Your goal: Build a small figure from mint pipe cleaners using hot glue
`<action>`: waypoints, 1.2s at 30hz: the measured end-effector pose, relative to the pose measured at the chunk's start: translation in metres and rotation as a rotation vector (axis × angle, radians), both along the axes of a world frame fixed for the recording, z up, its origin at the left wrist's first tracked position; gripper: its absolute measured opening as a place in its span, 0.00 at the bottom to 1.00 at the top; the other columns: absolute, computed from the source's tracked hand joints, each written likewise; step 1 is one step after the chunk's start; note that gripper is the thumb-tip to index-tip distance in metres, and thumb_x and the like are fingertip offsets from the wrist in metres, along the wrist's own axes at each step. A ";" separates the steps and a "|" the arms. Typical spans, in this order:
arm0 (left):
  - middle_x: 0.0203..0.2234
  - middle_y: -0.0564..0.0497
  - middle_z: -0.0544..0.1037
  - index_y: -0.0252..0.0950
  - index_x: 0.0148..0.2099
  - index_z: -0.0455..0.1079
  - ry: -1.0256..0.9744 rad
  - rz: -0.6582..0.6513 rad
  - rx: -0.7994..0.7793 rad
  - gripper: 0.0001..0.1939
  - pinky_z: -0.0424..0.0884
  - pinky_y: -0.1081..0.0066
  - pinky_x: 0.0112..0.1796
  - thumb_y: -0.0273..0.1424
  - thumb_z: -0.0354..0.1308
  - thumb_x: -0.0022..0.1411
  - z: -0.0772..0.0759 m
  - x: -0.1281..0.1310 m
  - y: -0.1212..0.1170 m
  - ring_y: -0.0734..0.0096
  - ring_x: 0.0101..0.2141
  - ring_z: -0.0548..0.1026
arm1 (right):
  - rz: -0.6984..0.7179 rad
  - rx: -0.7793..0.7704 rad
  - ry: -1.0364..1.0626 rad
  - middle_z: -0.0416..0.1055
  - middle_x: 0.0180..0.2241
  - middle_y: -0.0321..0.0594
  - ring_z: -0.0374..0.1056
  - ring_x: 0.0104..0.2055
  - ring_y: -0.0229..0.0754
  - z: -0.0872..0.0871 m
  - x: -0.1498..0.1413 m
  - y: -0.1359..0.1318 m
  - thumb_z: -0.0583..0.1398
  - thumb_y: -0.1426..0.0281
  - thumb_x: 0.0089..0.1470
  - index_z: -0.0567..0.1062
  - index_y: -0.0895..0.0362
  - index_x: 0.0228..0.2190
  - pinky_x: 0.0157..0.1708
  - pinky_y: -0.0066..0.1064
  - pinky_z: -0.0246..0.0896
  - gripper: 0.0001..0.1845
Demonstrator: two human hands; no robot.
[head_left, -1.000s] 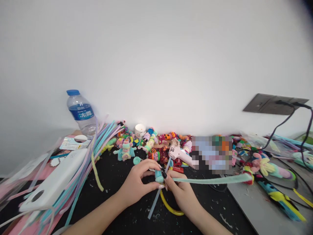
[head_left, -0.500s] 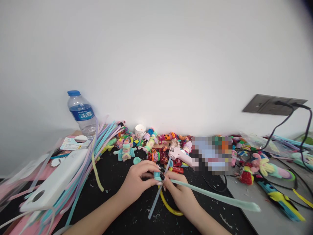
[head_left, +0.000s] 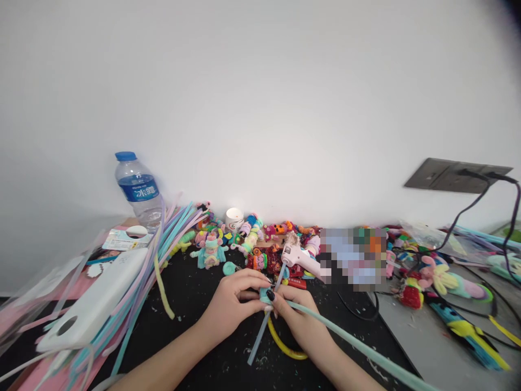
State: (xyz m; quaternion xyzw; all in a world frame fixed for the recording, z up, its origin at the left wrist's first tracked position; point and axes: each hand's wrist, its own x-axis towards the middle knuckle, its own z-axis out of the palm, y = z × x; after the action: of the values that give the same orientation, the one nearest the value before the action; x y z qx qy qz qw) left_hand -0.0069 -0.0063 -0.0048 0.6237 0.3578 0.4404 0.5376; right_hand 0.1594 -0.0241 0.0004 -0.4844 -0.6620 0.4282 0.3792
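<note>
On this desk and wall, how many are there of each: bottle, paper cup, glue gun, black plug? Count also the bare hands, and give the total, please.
Bottle: 1
Paper cup: 1
Glue gun: 1
Black plugs: 2
Bare hands, left hand and right hand: 2
Total: 7

Both forearms enter from bottom edge, angled inward over desk (head_left: 195, 353). Left hand (head_left: 230, 298): back of hand up, fingers curved, thumb below, tips closed in pinch. Right hand (head_left: 299, 312): fingers bent, dark-nailed thumb extended toward left fingertips. Hands close together, wrists well apart.
</note>
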 end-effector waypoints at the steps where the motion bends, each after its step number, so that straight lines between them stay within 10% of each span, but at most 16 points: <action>1: 0.39 0.46 0.72 0.34 0.36 0.75 -0.001 0.002 -0.009 0.11 0.76 0.65 0.39 0.25 0.64 0.46 -0.001 0.000 0.000 0.63 0.38 0.74 | -0.001 0.003 0.003 0.55 0.16 0.31 0.50 0.21 0.34 0.000 -0.001 0.000 0.53 0.59 0.54 0.64 0.58 0.15 0.21 0.25 0.45 0.22; 17: 0.44 0.46 0.70 0.34 0.42 0.73 -0.187 -0.106 -0.276 0.20 0.71 0.63 0.44 0.24 0.66 0.43 -0.001 0.003 0.003 0.62 0.41 0.74 | -0.079 -0.006 0.108 0.55 0.16 0.31 0.50 0.22 0.34 -0.001 0.002 0.003 0.53 0.60 0.55 0.63 0.58 0.16 0.22 0.26 0.45 0.21; 36: 0.26 0.48 0.74 0.33 0.32 0.77 0.196 0.027 0.105 0.05 0.68 0.72 0.30 0.28 0.60 0.52 0.007 -0.001 0.002 0.68 0.28 0.72 | -0.047 -0.153 0.330 0.57 0.18 0.31 0.50 0.23 0.33 0.000 0.003 0.003 0.58 0.61 0.50 0.65 0.59 0.18 0.23 0.25 0.44 0.17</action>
State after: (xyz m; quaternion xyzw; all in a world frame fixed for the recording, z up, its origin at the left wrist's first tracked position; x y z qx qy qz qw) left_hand -0.0080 -0.0043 0.0025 0.6861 0.3937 0.4025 0.4607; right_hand 0.1623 -0.0207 0.0001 -0.4505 -0.5447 0.5419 0.4546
